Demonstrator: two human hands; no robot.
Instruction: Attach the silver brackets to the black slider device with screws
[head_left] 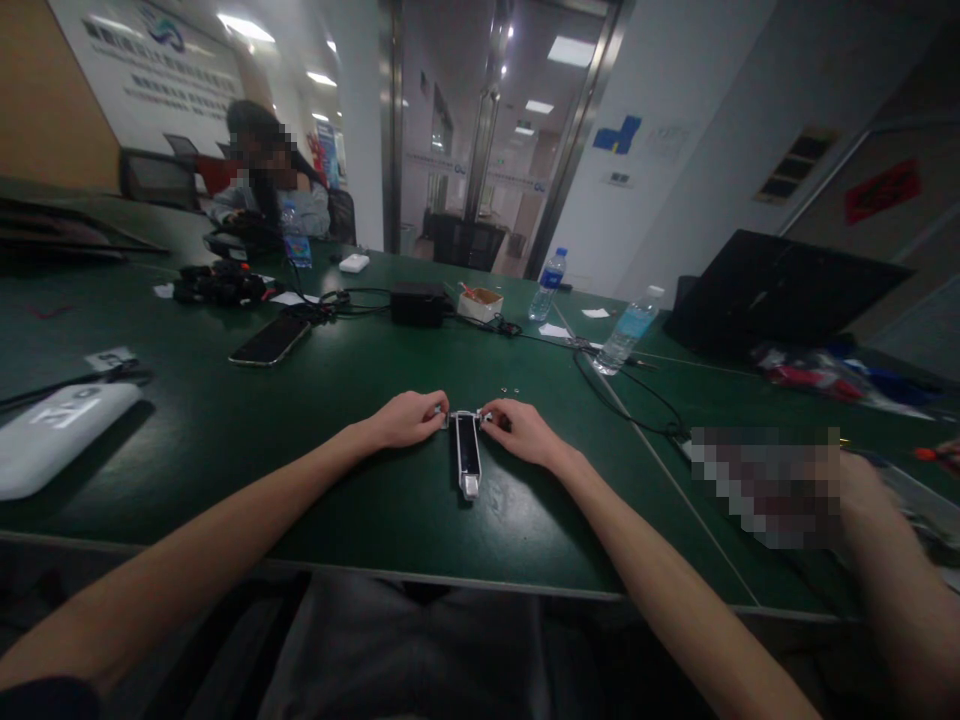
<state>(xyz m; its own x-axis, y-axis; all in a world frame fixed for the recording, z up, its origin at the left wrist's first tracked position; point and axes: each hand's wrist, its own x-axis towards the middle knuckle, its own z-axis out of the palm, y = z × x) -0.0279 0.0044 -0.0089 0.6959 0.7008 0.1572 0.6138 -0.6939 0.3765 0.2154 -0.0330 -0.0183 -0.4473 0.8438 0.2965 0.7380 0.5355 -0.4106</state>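
Flat on the green table (360, 500) in front of me lies a slim, narrow device (467, 450) with a black inset, a white-silver frame and a blunt light tip pointing towards me. My left hand (411, 418) rests at its upper left, thumb and fingers pinched together by a tiny light-coloured piece. Across from it, my right hand (519, 430) is closed in a pinch at the upper right, with another small pale bit at the fingertips. Exactly what either pinch holds is too small to make out. A couple of tiny shiny parts (510, 390) lie just beyond my right hand.
A phone (270, 340), a black box (418, 304), a small open carton (480, 303) and cables stand farther back. Two water bottles (628, 330) are right of centre. A white case (64, 440) lies left. Another person's arm (892, 560) works at the right; someone sits opposite.
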